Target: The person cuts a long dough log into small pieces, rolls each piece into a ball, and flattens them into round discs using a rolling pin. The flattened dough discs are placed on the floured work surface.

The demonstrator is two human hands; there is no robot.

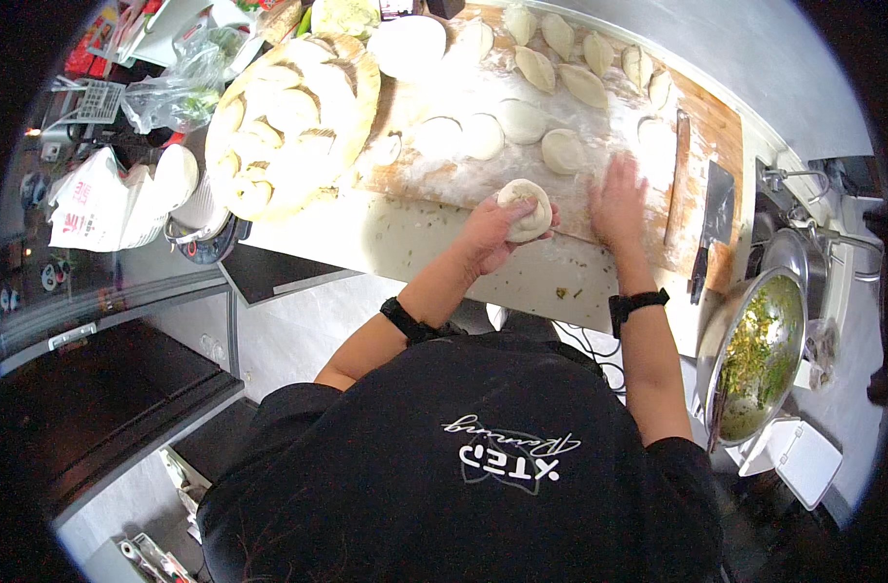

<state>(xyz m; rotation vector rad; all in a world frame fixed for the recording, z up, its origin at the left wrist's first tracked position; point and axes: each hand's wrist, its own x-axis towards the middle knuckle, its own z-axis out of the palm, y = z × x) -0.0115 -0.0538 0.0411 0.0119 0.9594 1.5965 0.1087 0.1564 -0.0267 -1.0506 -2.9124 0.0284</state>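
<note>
My left hand (491, 229) holds a round piece of dough (524, 210) above the near edge of the floured wooden board (451, 175), its thumb pressed on the dough. To the right, my right hand (620, 200) lies palm down with fingers stretched on the flour, its fingertips slightly blurred. Beyond the hands are several flat dough rounds (563, 151). Several folded dumplings (582, 86) rest along the board's far side. A wooden rolling pin (678, 175) lies right of my right hand, with a cleaver (719, 204) beyond it.
At the left stands a round tray (371, 87) of dumplings, overexposed in places. A metal bowl (797, 321) of chopped green and yellow filling stands at the right, near a sink faucet (801, 175). Plastic bags (171, 98) lie at the upper left. Crumbs dot the counter's near edge (415, 233).
</note>
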